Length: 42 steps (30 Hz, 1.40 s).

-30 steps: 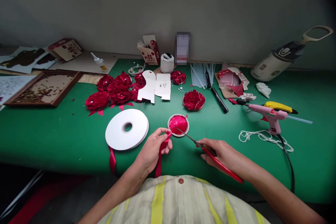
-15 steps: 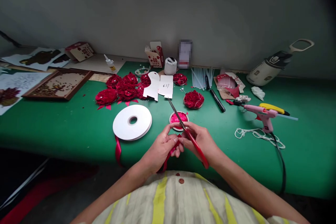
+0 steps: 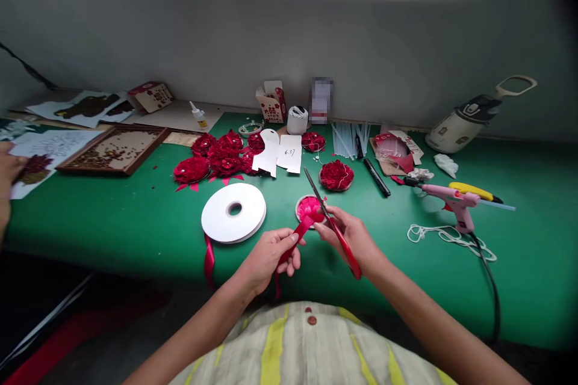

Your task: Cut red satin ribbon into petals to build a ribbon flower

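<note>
My left hand (image 3: 271, 255) pinches a red ribbon (image 3: 301, 230) between thumb and fingers. One end of the ribbon stretches up toward my right hand, and another part hangs down by the table edge. Red-handled scissors (image 3: 344, 243) lie in my right hand (image 3: 356, 239), blades pointing up and away from me. The right fingertips are close to the ribbon's upper end; whether they pinch it I cannot tell. Just beyond the hands sits a round pale-rimmed piece with pink petals (image 3: 309, 204). A white ribbon spool (image 3: 217, 213) stands left of them, red ribbon trailing from it.
Several dark red fabric flowers (image 3: 226, 159) lie behind the spool, one (image 3: 336, 174) farther right. A pink glue gun (image 3: 460, 200), a black marker (image 3: 376, 177) and a bottle (image 3: 460, 123) are at right. Another person's hand (image 3: 8, 174) is by a wooden tray (image 3: 112, 171) at left.
My hands have drawn apart, the left one moving left, and a longer piece of ribbon now shows between them. Another person's hand has come further into view at left.
</note>
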Each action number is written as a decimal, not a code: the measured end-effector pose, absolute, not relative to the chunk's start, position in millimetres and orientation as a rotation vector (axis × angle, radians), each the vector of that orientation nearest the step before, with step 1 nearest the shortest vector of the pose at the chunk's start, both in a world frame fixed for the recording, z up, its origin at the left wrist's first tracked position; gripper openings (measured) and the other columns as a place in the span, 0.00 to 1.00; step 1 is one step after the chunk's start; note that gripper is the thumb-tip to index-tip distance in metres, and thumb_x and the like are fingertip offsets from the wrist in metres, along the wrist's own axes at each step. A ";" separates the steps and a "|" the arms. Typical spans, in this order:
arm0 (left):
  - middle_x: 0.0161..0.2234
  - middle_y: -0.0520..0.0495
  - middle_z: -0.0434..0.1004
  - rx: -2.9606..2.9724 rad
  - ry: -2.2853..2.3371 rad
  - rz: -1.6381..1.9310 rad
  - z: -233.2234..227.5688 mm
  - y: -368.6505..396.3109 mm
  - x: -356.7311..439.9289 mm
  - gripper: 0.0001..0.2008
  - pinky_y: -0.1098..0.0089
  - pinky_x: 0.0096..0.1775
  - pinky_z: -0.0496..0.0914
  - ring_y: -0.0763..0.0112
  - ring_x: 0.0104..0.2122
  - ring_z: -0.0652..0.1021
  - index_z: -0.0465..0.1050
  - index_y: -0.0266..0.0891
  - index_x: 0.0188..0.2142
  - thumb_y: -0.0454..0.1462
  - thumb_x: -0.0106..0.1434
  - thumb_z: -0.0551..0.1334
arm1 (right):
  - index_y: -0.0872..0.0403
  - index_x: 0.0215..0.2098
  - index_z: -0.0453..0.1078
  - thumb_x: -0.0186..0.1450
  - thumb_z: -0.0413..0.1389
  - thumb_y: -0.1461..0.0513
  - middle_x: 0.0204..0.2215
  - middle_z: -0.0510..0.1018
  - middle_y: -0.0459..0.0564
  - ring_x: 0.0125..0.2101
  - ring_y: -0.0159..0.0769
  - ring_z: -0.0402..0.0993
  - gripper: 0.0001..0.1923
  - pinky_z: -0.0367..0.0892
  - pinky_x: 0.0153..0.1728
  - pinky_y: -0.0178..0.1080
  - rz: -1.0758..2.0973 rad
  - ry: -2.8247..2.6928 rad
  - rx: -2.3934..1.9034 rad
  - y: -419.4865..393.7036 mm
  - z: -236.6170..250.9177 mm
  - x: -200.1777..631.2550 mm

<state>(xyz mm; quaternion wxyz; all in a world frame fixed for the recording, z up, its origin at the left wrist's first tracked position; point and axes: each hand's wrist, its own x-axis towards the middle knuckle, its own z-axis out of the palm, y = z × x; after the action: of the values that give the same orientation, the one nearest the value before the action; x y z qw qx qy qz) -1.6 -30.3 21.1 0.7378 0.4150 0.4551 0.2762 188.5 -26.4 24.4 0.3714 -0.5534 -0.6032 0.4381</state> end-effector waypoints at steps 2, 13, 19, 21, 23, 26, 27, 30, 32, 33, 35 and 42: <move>0.17 0.50 0.70 0.918 0.997 0.624 23.0 -18.0 -3.6 0.15 0.79 0.16 0.48 0.82 0.13 0.65 0.67 0.34 0.33 0.45 0.62 0.54 | 0.54 0.42 0.66 0.58 0.56 0.54 0.20 0.64 0.41 0.22 0.30 0.59 0.17 0.58 0.24 0.32 1.149 -1.617 -1.537 -32.7 32.2 204.2; 0.18 0.49 0.71 0.898 0.883 0.562 13.2 10.1 14.5 0.14 0.79 0.15 0.47 0.82 0.13 0.65 0.66 0.34 0.34 0.45 0.62 0.54 | 0.52 0.41 0.65 0.62 0.48 0.46 0.20 0.58 0.39 0.22 0.28 0.52 0.20 0.51 0.23 0.32 1.391 -1.908 -1.676 -54.3 50.0 221.7; 0.17 0.49 0.71 0.872 0.885 0.545 5.0 15.2 12.4 0.14 0.79 0.15 0.47 0.82 0.12 0.65 0.66 0.34 0.34 0.44 0.63 0.54 | 0.51 0.40 0.66 0.62 0.48 0.46 0.19 0.58 0.39 0.21 0.28 0.52 0.20 0.50 0.23 0.32 1.383 -1.934 -1.702 -42.7 44.7 217.5; 0.17 0.49 0.71 0.868 0.888 0.537 4.5 17.5 12.2 0.14 0.79 0.15 0.47 0.82 0.12 0.65 0.66 0.34 0.34 0.44 0.62 0.54 | 0.51 0.40 0.66 0.61 0.49 0.46 0.19 0.58 0.39 0.20 0.28 0.52 0.20 0.50 0.23 0.31 1.379 -1.938 -1.717 -40.8 44.8 218.4; 0.17 0.49 0.71 0.865 0.890 0.527 4.5 19.3 12.6 0.14 0.79 0.15 0.48 0.82 0.12 0.65 0.66 0.34 0.34 0.44 0.62 0.54 | 0.51 0.40 0.67 0.61 0.50 0.46 0.19 0.60 0.39 0.20 0.29 0.53 0.20 0.50 0.22 0.31 1.373 -1.946 -1.731 -39.5 44.9 218.9; 0.18 0.48 0.72 0.862 0.890 0.522 4.4 20.8 13.7 0.14 0.79 0.15 0.49 0.82 0.13 0.66 0.66 0.34 0.32 0.45 0.62 0.53 | 0.51 0.39 0.67 0.60 0.51 0.45 0.19 0.63 0.41 0.21 0.30 0.56 0.20 0.51 0.22 0.31 1.353 -1.961 -1.757 -38.4 45.1 218.8; 0.18 0.48 0.72 0.862 0.890 0.523 4.3 21.1 14.1 0.15 0.79 0.16 0.49 0.81 0.13 0.66 0.66 0.34 0.32 0.45 0.62 0.53 | 0.51 0.38 0.67 0.59 0.51 0.45 0.20 0.64 0.41 0.21 0.30 0.57 0.20 0.51 0.22 0.31 1.347 -1.966 -1.762 -38.2 45.2 218.8; 0.18 0.48 0.72 0.861 0.894 0.523 3.3 21.8 15.6 0.15 0.79 0.16 0.50 0.81 0.13 0.67 0.66 0.34 0.33 0.45 0.62 0.54 | 0.51 0.38 0.67 0.59 0.51 0.45 0.19 0.64 0.42 0.20 0.31 0.58 0.20 0.51 0.22 0.32 1.328 -1.978 -1.761 -38.0 44.5 219.5; 0.18 0.48 0.72 0.855 0.901 0.519 2.7 22.1 16.7 0.15 0.79 0.16 0.50 0.81 0.13 0.67 0.66 0.34 0.33 0.45 0.62 0.54 | 0.51 0.38 0.68 0.59 0.51 0.45 0.19 0.64 0.42 0.20 0.31 0.57 0.20 0.51 0.21 0.32 1.316 -1.982 -1.758 -38.0 43.0 220.4; 0.18 0.48 0.72 0.852 0.903 0.518 2.5 22.2 17.2 0.14 0.79 0.16 0.50 0.81 0.13 0.67 0.66 0.34 0.32 0.45 0.61 0.54 | 0.51 0.38 0.68 0.59 0.51 0.45 0.18 0.63 0.41 0.20 0.31 0.57 0.20 0.51 0.21 0.32 1.313 -1.982 -1.758 -38.1 42.0 220.9; 0.18 0.48 0.73 0.851 0.901 0.518 2.4 22.4 17.9 0.14 0.79 0.16 0.49 0.81 0.13 0.67 0.66 0.34 0.32 0.44 0.61 0.54 | 0.51 0.37 0.68 0.59 0.51 0.44 0.18 0.62 0.41 0.19 0.31 0.55 0.21 0.50 0.21 0.32 1.310 -1.984 -1.763 -38.5 39.5 222.0; 0.17 0.48 0.72 0.835 0.932 0.479 3.5 25.1 19.3 0.13 0.79 0.15 0.49 0.80 0.13 0.67 0.65 0.33 0.29 0.43 0.60 0.55 | 0.53 0.34 0.70 0.60 0.51 0.46 0.16 0.60 0.40 0.19 0.29 0.52 0.20 0.51 0.22 0.31 1.279 -2.007 -1.755 -39.0 27.4 226.0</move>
<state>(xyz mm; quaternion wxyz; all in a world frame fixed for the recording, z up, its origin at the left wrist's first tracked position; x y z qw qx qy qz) 19.3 25.1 3.5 0.7839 0.3871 0.4318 0.2220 226.0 -39.0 27.4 0.0921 -0.5910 -0.6758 0.4306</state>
